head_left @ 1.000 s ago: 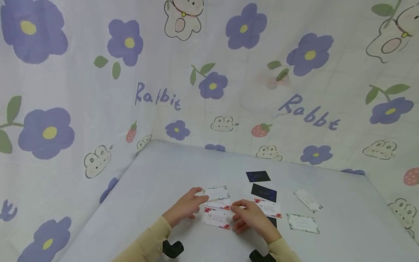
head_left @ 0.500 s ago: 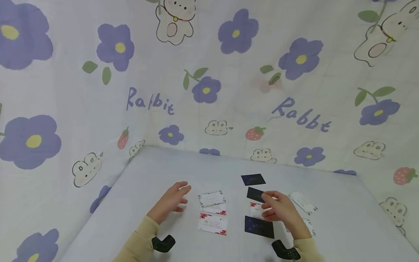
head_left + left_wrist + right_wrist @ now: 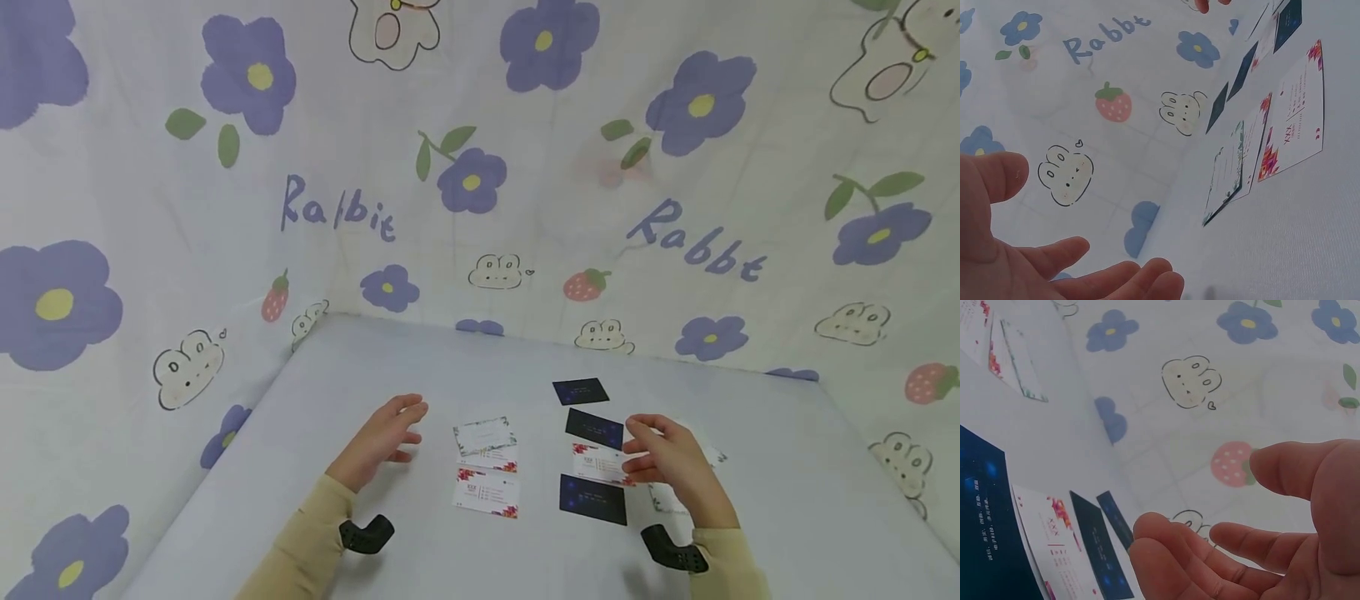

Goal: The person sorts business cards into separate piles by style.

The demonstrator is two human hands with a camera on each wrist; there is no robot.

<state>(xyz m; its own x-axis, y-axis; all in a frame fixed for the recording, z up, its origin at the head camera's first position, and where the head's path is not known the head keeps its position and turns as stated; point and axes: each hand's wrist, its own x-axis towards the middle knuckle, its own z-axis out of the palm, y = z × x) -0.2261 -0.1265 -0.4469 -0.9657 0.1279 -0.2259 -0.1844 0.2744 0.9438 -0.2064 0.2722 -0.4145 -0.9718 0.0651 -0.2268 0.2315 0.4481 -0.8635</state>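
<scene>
The left hand (image 3: 381, 440) hovers over the smooth pale desk (image 3: 420, 367), fingers loose and empty. Just right of it lie three thin rectangular white cards (image 3: 486, 463): one leaf-edged, two with red flower corners, the upper two overlapping. Further right sit three dark blue cards (image 3: 592, 499) and another red-flowered white card (image 3: 600, 463). The right hand (image 3: 671, 468) hangs beside that card, fingers relaxed and holding nothing; whether they touch it is unclear. At least one pale card (image 3: 663, 498) lies partly hidden beneath it.

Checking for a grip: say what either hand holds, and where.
Nothing is held. The left hand and right hand hover open above the cards.
</scene>
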